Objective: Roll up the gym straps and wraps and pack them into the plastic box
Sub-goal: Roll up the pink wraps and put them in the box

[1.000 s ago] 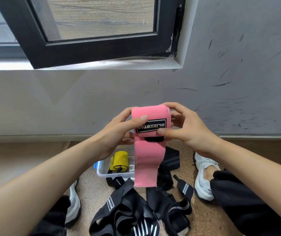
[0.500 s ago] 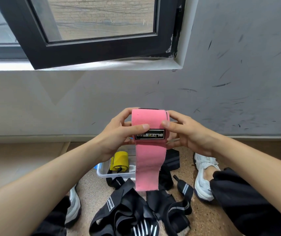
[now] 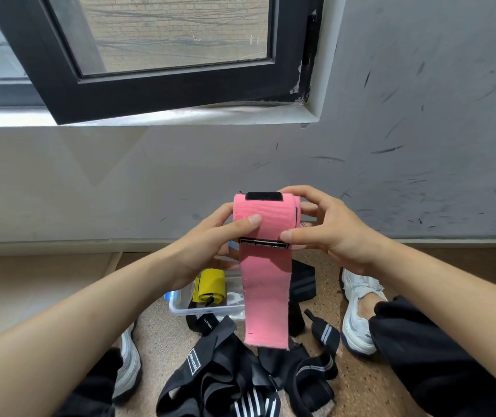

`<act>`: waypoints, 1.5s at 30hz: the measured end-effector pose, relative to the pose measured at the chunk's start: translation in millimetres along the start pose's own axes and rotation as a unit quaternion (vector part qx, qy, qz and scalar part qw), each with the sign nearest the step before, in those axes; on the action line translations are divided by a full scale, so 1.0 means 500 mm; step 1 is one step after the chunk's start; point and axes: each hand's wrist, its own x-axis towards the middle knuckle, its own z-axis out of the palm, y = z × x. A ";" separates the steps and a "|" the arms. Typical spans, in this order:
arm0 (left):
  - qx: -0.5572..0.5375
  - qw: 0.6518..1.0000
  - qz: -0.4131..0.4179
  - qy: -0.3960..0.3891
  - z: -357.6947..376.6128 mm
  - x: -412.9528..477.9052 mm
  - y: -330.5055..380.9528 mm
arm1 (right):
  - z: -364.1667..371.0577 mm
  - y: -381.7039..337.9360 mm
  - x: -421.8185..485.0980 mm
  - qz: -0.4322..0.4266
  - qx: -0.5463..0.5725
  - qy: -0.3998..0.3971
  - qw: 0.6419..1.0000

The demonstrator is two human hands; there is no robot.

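Head view: left hand and right hand, fingers curled round a half-rolled ribbed pink wrap, perhaps elastic.

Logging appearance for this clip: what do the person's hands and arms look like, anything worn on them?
Left hand and right hand are bare: no gloves or rings, nails short and unpainted as far as visible. Left forearm and right forearm are uncovered to the frame edge: no sleeve, watch or bracelet in view.

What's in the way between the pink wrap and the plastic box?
Nothing visible. The left hand and right hand hold the pink wrap above the plastic box; only its loose tail hangs between. A yellow roll lies inside.
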 end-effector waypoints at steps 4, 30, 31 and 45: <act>-0.015 1.000 0.017 0.019 0.003 -0.001 0.000 | 0.002 0.003 -0.003 -0.033 -0.058 0.007 0.998; -0.047 0.998 -0.032 -0.001 0.019 -0.004 0.008 | -0.002 -0.001 0.001 0.055 0.100 -0.030 0.993; -0.059 0.998 -0.038 0.003 0.019 -0.005 0.009 | -0.001 0.000 0.002 0.049 0.096 -0.030 0.994; -0.095 0.993 0.043 0.049 0.006 0.000 -0.002 | 0.010 -0.014 -0.006 0.098 0.048 -0.054 0.993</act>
